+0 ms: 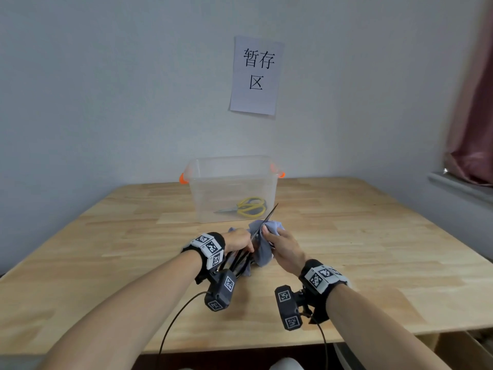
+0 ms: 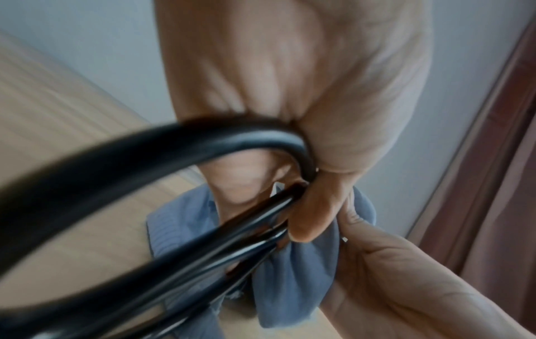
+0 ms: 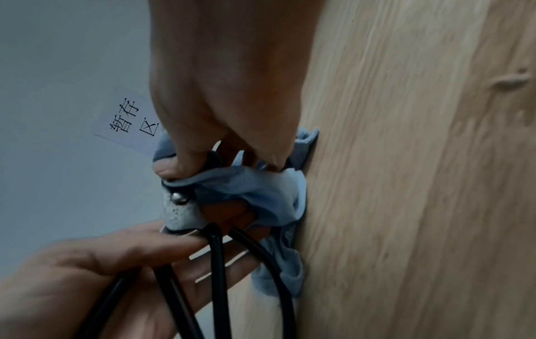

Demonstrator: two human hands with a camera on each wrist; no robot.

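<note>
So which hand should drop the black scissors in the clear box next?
Probably the left hand: it already grips the scissors by their black handles. The right hand only pinches the cloth round the blade. The box stands just beyond both.

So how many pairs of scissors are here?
2. The left hand grips a black-handled pair by its handles, the right hand pinching a blue cloth on its blades. A yellow-handled pair lies inside the clear bin behind. No others show.

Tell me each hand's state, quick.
Left hand: closed, gripping the black scissors near the handles.
Right hand: closed, pinching the blue cloth around the blade.
</note>
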